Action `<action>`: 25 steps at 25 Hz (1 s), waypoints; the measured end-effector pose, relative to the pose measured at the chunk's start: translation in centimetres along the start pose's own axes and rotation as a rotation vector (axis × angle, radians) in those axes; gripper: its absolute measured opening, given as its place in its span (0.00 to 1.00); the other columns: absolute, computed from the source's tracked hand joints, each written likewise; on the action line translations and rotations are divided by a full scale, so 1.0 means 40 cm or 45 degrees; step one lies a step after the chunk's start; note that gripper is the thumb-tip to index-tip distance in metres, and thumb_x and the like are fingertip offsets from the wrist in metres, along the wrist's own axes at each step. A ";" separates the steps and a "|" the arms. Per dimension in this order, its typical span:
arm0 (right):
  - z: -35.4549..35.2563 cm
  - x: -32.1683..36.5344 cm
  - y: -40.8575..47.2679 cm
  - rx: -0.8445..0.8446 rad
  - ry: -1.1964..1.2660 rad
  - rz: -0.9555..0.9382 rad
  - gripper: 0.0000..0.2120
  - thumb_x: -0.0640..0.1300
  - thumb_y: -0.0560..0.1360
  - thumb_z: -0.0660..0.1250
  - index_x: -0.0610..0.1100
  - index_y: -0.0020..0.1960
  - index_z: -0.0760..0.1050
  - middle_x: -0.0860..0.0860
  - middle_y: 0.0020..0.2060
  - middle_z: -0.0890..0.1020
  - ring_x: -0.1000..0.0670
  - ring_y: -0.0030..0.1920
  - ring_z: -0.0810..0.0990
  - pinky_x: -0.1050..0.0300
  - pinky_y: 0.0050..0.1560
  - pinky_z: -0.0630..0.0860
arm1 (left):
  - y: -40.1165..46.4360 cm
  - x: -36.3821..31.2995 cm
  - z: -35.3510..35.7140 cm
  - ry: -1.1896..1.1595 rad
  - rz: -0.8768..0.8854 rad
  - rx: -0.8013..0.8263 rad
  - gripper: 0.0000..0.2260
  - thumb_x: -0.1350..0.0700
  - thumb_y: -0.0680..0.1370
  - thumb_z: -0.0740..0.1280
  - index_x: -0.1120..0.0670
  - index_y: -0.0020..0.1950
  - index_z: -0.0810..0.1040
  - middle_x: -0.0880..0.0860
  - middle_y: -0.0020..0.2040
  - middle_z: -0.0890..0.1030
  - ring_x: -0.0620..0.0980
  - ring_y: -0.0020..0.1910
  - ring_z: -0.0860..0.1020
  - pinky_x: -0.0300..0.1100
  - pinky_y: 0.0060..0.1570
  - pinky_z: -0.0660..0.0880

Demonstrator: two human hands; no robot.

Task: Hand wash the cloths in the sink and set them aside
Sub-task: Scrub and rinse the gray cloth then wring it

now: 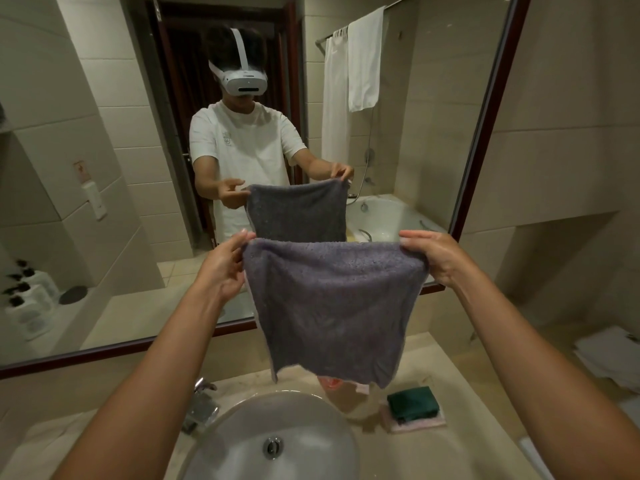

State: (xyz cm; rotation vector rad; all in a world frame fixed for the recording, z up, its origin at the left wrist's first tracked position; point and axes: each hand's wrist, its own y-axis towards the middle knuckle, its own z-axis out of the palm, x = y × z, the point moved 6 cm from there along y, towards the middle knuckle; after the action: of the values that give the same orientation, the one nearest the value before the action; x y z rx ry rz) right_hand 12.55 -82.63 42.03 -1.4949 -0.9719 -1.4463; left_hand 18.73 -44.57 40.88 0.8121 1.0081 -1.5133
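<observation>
Head view: both hands hold a grey terry cloth (pixel 334 306) stretched flat in the air above the beige stone bench (pixel 467 434) and the white oval sink (pixel 242 441). The left hand (pixel 223 268) pinches the cloth's top left corner between thumb and fingers; the right hand (pixel 438 258) pinches the top right corner. A folded dark green cloth (pixel 414 403) lies on a pink cloth (pixel 415 424) on the bench, right of the sink. A chrome tap (pixel 202 403) stands at the sink's left rim.

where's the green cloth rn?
Head view, lower right: the folded green cloth lies on a pink cloth on the counter, right of the sink.
</observation>
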 end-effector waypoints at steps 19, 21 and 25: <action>-0.042 0.085 -0.014 -0.250 -0.966 -0.422 0.04 0.40 0.72 0.77 0.41 0.45 0.86 0.48 0.40 0.85 0.53 0.41 0.81 0.57 0.47 0.74 | -0.009 -0.131 0.015 1.518 0.901 -0.240 0.09 0.58 0.74 0.76 0.57 0.54 0.86 0.54 0.44 0.85 0.39 0.39 0.77 0.32 0.40 0.72; -0.036 0.094 -0.009 -0.279 -1.062 -0.482 0.02 0.41 0.74 0.74 0.42 0.45 0.85 0.45 0.45 0.84 0.48 0.46 0.81 0.58 0.48 0.72 | -0.008 -0.142 0.025 1.623 0.960 -0.245 0.04 0.57 0.75 0.76 0.56 0.48 0.86 0.50 0.39 0.80 0.43 0.38 0.78 0.33 0.35 0.69; -0.032 0.096 -0.011 -0.292 -0.910 -0.495 0.03 0.43 0.77 0.71 0.45 0.44 0.80 0.49 0.45 0.81 0.50 0.48 0.78 0.58 0.45 0.70 | 0.008 -0.144 0.025 1.614 0.933 -0.219 0.08 0.54 0.80 0.69 0.52 0.42 0.75 0.54 0.49 0.74 0.50 0.46 0.73 0.43 0.45 0.72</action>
State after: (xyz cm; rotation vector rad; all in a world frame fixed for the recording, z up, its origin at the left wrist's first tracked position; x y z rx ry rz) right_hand 11.85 -83.72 45.91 -2.1519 -1.6361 -1.3220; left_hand 20.08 -43.19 46.39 1.8268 1.4301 -0.1505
